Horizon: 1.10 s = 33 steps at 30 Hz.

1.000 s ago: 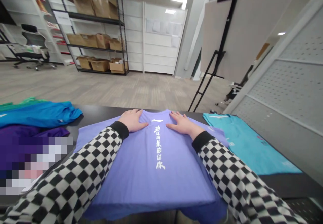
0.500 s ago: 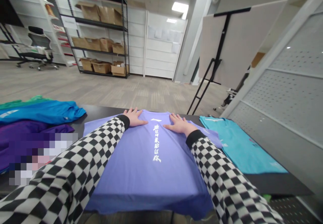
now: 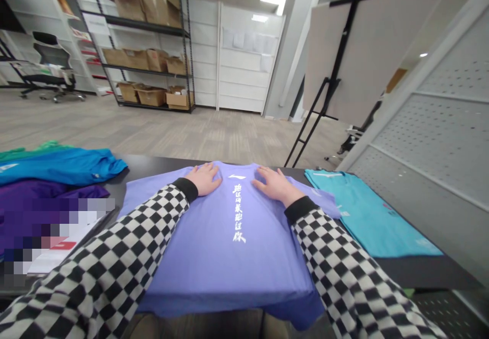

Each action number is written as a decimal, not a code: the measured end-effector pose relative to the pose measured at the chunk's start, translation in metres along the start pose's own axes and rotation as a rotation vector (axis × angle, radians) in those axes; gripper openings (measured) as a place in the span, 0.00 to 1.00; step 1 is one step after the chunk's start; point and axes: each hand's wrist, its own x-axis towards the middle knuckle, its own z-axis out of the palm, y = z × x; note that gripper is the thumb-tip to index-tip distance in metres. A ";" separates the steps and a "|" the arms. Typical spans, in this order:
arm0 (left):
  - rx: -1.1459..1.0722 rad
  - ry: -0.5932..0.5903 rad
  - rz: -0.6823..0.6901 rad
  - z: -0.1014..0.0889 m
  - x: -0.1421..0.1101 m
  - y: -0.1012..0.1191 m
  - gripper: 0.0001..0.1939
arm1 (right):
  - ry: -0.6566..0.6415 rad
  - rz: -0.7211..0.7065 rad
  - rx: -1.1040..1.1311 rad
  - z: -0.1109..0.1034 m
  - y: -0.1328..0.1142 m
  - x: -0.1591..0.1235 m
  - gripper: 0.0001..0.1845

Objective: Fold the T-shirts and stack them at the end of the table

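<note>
A lavender T-shirt (image 3: pixel 214 257) with white lettering down its middle lies spread on a black table, its neckline at the far side. Its lower edge hangs over the near side of the table. On the left shoulder area, my left hand (image 3: pixel 206 178) rests palm down, fingers extended over the cloth. My right hand (image 3: pixel 275 183) lies likewise on the right shoulder area, thumb towards the lettering. Neither hand grips the fabric visibly. Both sleeves are black-and-white checked with black cuffs.
A folded turquoise shirt (image 3: pixel 376 214) lies to the right on the black table (image 3: pixel 424 272). At left are a blue shirt (image 3: pixel 84 165), a purple garment (image 3: pixel 42 196) and green cloth (image 3: pixel 53 146). Beyond the table stand a board on an easel (image 3: pixel 367 48) and a shelf rack (image 3: pixel 153 30) with boxes.
My hands stay on the shirt's shoulders, with the fingers now closer together and the left thumb drawn in. The view has shifted slightly, and the shirt's left sleeve lies a little further out.
</note>
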 end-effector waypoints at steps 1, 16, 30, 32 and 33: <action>-0.010 -0.002 -0.007 0.003 0.000 0.001 0.46 | -0.045 0.003 0.002 0.001 -0.001 0.000 0.44; -0.006 0.055 0.011 -0.005 0.000 0.004 0.54 | -0.156 0.137 -0.005 -0.001 -0.005 -0.001 0.62; 0.007 0.037 0.005 0.009 0.004 0.004 0.55 | -0.101 0.147 0.003 0.006 -0.008 -0.005 0.61; 0.004 0.035 0.007 0.008 0.005 0.002 0.56 | -0.084 0.146 0.007 0.007 -0.008 -0.004 0.60; 0.004 0.034 0.010 0.007 0.006 0.001 0.56 | -0.078 0.147 0.007 0.008 -0.008 -0.004 0.60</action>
